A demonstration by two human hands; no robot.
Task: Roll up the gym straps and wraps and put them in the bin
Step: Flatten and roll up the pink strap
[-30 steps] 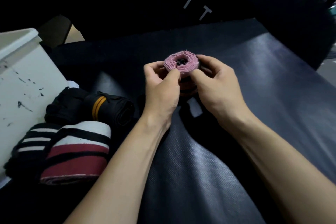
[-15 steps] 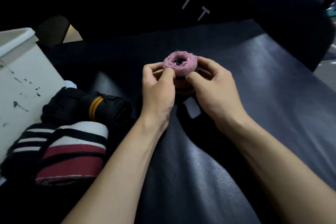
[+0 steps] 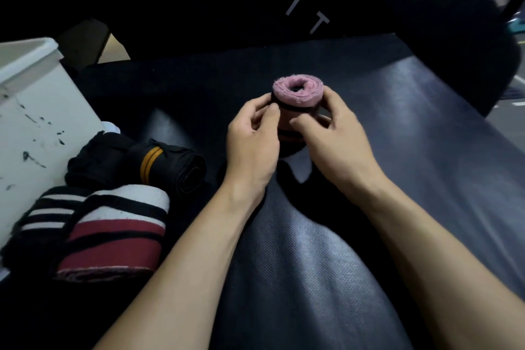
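Both hands, the left hand (image 3: 251,139) and the right hand (image 3: 335,139), hold the pink wrap roll (image 3: 297,99) above the worktop (image 3: 426,122). If they let go too soon, it could spring open before reaching the white bin (image 3: 37,111), far left.

Dim room, black padded bench (image 3: 412,128)

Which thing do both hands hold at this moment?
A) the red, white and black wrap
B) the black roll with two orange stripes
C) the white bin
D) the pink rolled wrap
D: the left hand and the right hand both pinch the pink rolled wrap, held upright above the dark bench pad.
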